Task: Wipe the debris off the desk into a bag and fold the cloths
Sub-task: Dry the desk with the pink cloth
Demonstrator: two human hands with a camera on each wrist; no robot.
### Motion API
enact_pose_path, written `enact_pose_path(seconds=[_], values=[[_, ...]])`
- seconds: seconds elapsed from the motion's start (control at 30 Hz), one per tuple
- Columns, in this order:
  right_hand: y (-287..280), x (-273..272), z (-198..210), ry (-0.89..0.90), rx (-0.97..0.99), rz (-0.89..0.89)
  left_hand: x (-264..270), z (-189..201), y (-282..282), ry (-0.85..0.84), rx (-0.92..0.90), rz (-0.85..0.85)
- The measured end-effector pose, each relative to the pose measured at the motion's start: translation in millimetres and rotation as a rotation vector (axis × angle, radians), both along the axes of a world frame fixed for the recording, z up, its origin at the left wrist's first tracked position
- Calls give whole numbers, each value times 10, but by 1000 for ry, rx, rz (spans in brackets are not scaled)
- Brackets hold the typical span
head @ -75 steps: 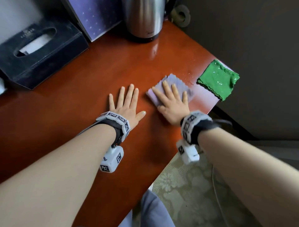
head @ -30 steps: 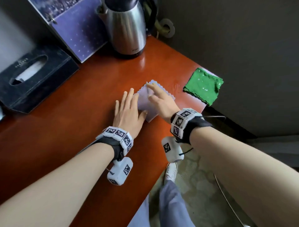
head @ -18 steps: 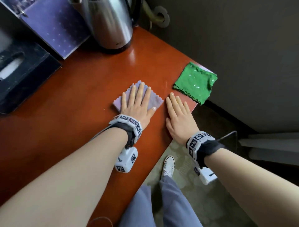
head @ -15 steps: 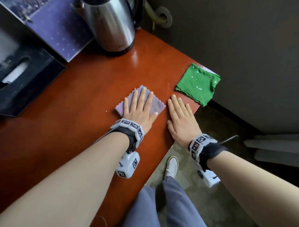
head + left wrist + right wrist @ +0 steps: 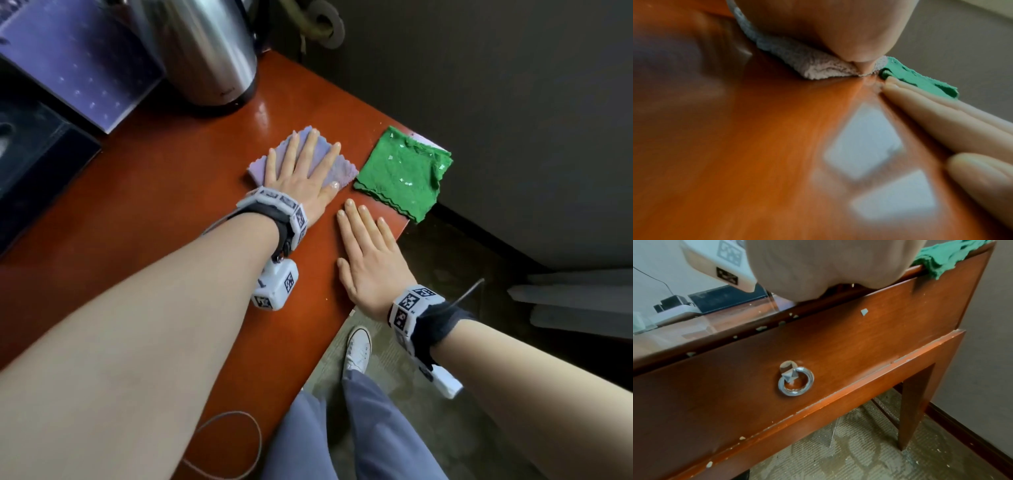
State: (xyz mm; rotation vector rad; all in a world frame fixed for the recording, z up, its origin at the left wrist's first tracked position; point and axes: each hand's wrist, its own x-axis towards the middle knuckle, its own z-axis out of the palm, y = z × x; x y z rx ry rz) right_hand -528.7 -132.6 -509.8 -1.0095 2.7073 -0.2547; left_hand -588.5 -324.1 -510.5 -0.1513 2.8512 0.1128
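Observation:
A folded lilac cloth (image 5: 344, 169) lies on the red-brown desk (image 5: 154, 212). My left hand (image 5: 305, 161) presses flat on it with straight fingers. Just right of it, a green cloth (image 5: 402, 171) speckled with pale debris bits sits at the desk's right corner, its near edge hanging over the rim. My right hand (image 5: 363, 240) rests flat on bare desk near the front edge, its fingertips short of both cloths. In the left wrist view the lilac cloth (image 5: 818, 68) and the green cloth (image 5: 920, 81) almost touch. Small debris bits (image 5: 761, 328) dot the desk's front rim.
A steel kettle (image 5: 202, 51), a purple board (image 5: 78, 58) and a black tissue box (image 5: 34, 164) stand at the back left. A drawer with a ring pull (image 5: 795, 379) is below the desk edge. My legs and a white shoe (image 5: 358, 346) are on the carpet.
The right hand let go of the lilac cloth and lay flat on the desk; the left hand took it over and has slid it right, up beside the green cloth.

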Motion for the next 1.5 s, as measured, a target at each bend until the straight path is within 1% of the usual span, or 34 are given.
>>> enact_pose_path(seconds=[0.1, 0.17, 0.2, 0.27, 0.33, 0.37, 0.43, 0.47, 0.53, 0.6, 0.73, 0.8, 0.87, 0.93, 1.0, 1.13, 1.3, 1.4, 1.5], values=[[-15, -22, 35, -38, -4, -4, 318, -34, 77, 33, -28, -8], [-22, -99, 114, -61, -78, -3, 460, -33, 116, 21, -44, 0], [-14, -167, 168, -40, -141, -10, 485, -33, 122, 11, -48, 6], [17, -373, 275, 114, -231, -52, 451, -29, 110, -3, -44, 17], [80, -615, 348, 257, -170, -120, 336, -12, 90, -19, -35, 24], [112, -735, 363, 270, -99, -140, 250, -4, 80, -29, -31, 28], [156, -920, 338, 230, 30, -141, 32, 19, 63, -40, -10, 47], [161, -978, 317, 214, 65, -131, -80, 34, 56, -37, 4, 63], [143, -1061, 286, 226, 75, -121, -238, 38, 50, -35, 11, 88], [105, -1108, 289, 224, 44, -133, -262, 25, 61, -31, 5, 103], [81, -1175, 383, 165, -49, -150, -33, 34, 229, -10, 4, 126], [114, -1228, 462, 80, -134, -241, 131, 45, 367, -14, 0, 139], [223, -1310, 547, -14, -307, -438, 232, 60, 481, -38, -20, 138], [374, -1408, 648, -96, -506, -636, 213, 65, 509, -75, -11, 134], [517, -1528, 734, -137, -611, -775, 106, 72, 476, -96, 5, 112], [753, -1766, 783, -198, -611, -984, -273, 80, 398, -103, 35, 52], [951, -1849, 591, -234, -616, -1282, -811, 86, 355, -87, 34, 17], [987, -1796, 495, -235, -574, -1321, -960, 66, 385, -47, 19, 10], [954, -1719, 470, -241, -539, -1321, -929, 65, 457, -18, 9, 3]])
